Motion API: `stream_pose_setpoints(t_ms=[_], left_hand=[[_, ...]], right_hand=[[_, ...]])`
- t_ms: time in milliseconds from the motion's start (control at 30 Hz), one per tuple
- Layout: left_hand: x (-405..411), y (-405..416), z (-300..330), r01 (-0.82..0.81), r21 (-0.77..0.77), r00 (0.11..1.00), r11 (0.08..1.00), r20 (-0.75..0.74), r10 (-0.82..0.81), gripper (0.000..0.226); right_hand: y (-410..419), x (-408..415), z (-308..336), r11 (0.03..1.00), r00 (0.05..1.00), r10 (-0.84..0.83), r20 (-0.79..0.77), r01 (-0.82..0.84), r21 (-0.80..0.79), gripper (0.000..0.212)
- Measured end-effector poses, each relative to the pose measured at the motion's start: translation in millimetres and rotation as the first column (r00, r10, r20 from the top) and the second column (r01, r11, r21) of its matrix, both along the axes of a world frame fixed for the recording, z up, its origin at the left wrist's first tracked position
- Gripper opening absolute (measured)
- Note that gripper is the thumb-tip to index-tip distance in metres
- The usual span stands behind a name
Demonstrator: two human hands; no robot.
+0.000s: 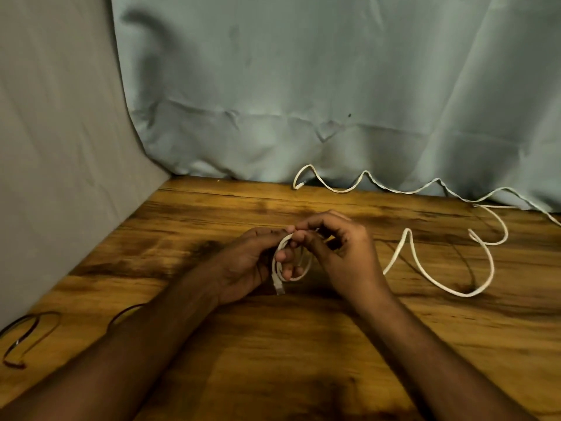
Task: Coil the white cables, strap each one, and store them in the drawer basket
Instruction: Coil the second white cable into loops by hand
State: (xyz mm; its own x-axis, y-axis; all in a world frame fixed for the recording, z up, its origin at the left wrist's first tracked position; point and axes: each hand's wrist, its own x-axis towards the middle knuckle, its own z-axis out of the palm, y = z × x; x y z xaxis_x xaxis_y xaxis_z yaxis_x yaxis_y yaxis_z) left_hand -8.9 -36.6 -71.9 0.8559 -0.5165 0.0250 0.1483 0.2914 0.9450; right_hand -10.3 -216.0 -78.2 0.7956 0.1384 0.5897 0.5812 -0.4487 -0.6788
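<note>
So far, little is done. We note the wooden desk (pixel 273 344) backed by a draped pale cloth (pixel 303 86) — no drawer basket in view, no strap we can identify.

Second white cable (pixel 349 189) lies uncoiled in loose waves along the far edge of the desk, against the cloth; untouched, as far as we can tell. Whether it joins the first cable off to the right we cannot tell.

First white cable (pixel 440 287) trails in open loops across the right half of the desk and leads back under the right hand (pixel 343 253). Only one small loop (pixel 305 270) is formed, held at desk centre; its plug end (pixel 278 287) hangs down below the left hand (pixel 243 265).

Left hand: fingers curled through and around the loop, holding it. Right hand: fingers bent, tips pinching the cable at the top of the loop, just beside the left fingertips.

A dark thin cord (pixel 30 338) lies at the near left edge — not part of the job, we judge.

Assessment: coiling of cable one barely begun. Remaining: finish coil, strap, repeat for cable two, store both.
</note>
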Motion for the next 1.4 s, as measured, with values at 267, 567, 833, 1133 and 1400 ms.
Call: stream_pose_setpoints(t_ms=[267,567,833,1133,1400], left_hand=[[-2,6,2,0.032,-0.013,0.997,0.999,-0.070,-0.033,0.028],[-13,2,4,0.147,0.016,0.989,0.989,-0.036,-0.147,0.032],[-12,-3,1,0.081,0.024,0.997,0.996,-0.018,-0.081,0.035],[1,-3,-2,-0.090,0.049,0.994,0.995,-0.057,0.093,0.028],[2,-1,-2,-0.156,0.066,0.985,0.986,-0.060,0.160,0.029]], right_hand=[[-10,2,1,0.974,0.966,0.225,-0.126,-0.225,0.016,0.023],[-24,5,-1,0.947,0.920,0.320,-0.228,-0.311,0.073,0.020],[-21,9,0,0.956,0.936,0.253,-0.246,-0.280,-0.084,0.023],[-13,3,-6,0.977,0.983,0.085,-0.163,-0.114,-0.181,0.037],[-10,-6,-2,0.916,0.997,0.061,0.054,-0.034,-0.401,0.063]])
